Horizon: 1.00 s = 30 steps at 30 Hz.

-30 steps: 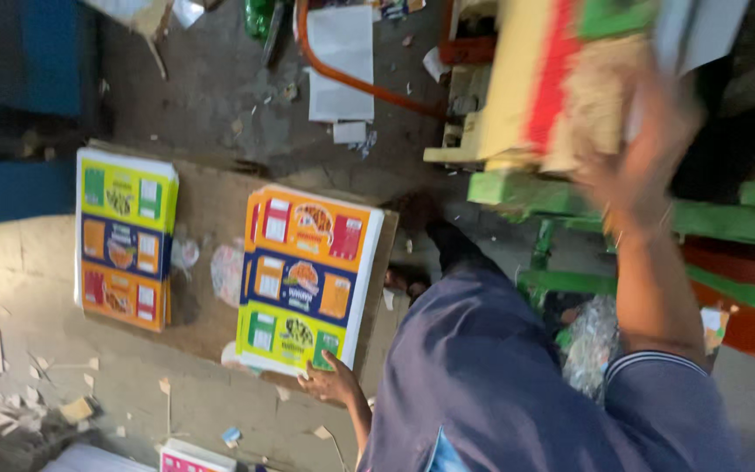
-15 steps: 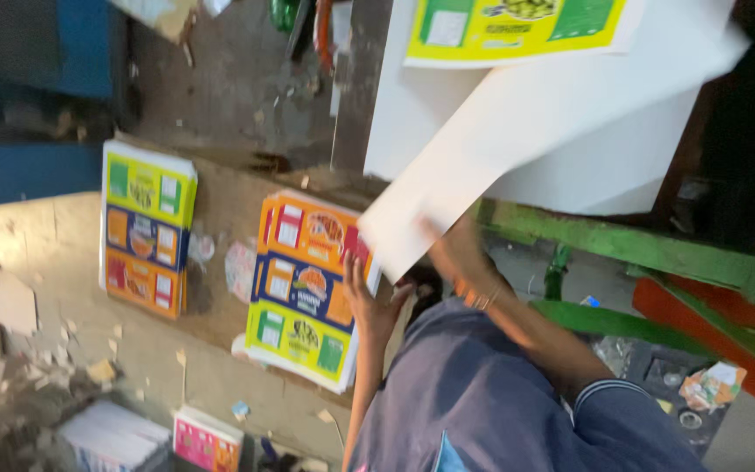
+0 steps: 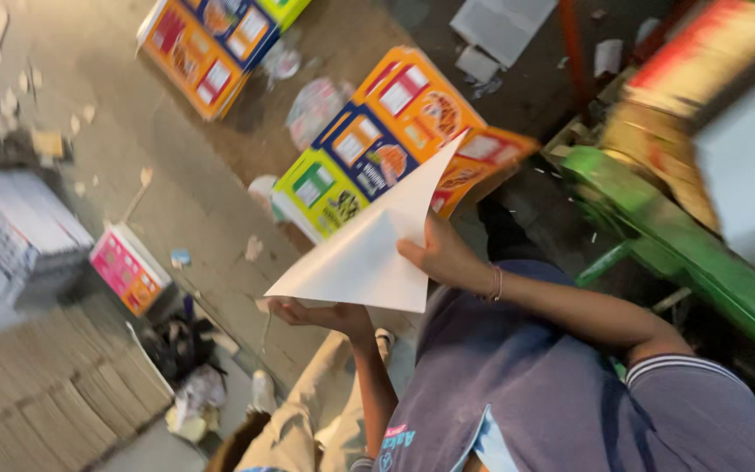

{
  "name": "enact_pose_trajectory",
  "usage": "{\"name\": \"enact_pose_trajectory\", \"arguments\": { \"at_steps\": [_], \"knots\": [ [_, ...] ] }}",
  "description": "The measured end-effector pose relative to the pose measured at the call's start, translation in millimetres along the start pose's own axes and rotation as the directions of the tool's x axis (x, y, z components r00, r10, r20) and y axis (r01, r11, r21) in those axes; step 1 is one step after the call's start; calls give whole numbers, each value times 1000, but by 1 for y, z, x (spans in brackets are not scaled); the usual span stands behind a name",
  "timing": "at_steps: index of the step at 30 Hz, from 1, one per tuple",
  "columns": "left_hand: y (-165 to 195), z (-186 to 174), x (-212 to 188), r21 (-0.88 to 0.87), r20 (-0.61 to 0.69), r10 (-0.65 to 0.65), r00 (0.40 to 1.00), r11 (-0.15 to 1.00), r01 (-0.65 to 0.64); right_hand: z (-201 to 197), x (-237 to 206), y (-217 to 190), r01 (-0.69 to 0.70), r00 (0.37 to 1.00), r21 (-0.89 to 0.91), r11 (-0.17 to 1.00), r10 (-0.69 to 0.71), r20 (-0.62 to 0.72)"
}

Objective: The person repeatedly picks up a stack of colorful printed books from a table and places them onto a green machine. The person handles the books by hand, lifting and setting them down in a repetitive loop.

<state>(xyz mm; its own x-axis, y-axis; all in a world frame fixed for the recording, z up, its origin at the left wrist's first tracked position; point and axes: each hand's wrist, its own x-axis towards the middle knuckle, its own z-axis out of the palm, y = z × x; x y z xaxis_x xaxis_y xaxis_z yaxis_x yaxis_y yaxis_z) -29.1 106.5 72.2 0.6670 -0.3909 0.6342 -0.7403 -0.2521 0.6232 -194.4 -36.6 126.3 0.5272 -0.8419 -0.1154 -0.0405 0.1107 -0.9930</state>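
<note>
White sheet: a large white sheet (image 3: 369, 249), blank on the side that shows, is held in the air in front of the person, above the floor and partly over the nearer printed stack.
Right hand: the right hand (image 3: 443, 255) grips the sheet at its right edge, thumb on the near face, the fingers hidden behind it; a thin bracelet is on the wrist.
Left hand: the left hand (image 3: 312, 312) supports the lower edge from beneath, the fingers curled under the sheet and pressed against it.
Nearer stack: a stack of printed sheets (image 3: 377, 149) in orange, blue and yellow-green lies on the floor just beyond the white sheet, which hides one corner of it.
Farther stack: a second printed stack (image 3: 211, 44) lies well apart, at the top of the view.
Green machine: a green frame (image 3: 675, 245) stands to the right with a blurred pile on it.
Floor: paper scraps, a small pink packet (image 3: 128, 269) and a bundle of pale sheets (image 3: 19, 232) lie to the left.
Progress: judging from this view, the sheet is lifted and under control of both hands but not laid down anywhere; placing it remains.
</note>
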Motion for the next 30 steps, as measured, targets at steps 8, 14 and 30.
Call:
{"name": "enact_pose_trajectory", "arguments": {
  "at_steps": [8, 14, 30],
  "knots": [
    [-97, 7, 20, -266, 137, -243, 960, 925, 272, 48, 33, 8, -230, 950, 340, 912, 135, 282],
    [-134, 80, -7, -177, 223, -597, 771, 753, 634, 4, 75, 82, 145, 989, -639, 755, -120, 83],
    [-141, 115, -10, 161, 260, -600, 756, 799, 579, -89, 17, 243, -344, 935, -505, 792, 239, -262]
  ]
}}
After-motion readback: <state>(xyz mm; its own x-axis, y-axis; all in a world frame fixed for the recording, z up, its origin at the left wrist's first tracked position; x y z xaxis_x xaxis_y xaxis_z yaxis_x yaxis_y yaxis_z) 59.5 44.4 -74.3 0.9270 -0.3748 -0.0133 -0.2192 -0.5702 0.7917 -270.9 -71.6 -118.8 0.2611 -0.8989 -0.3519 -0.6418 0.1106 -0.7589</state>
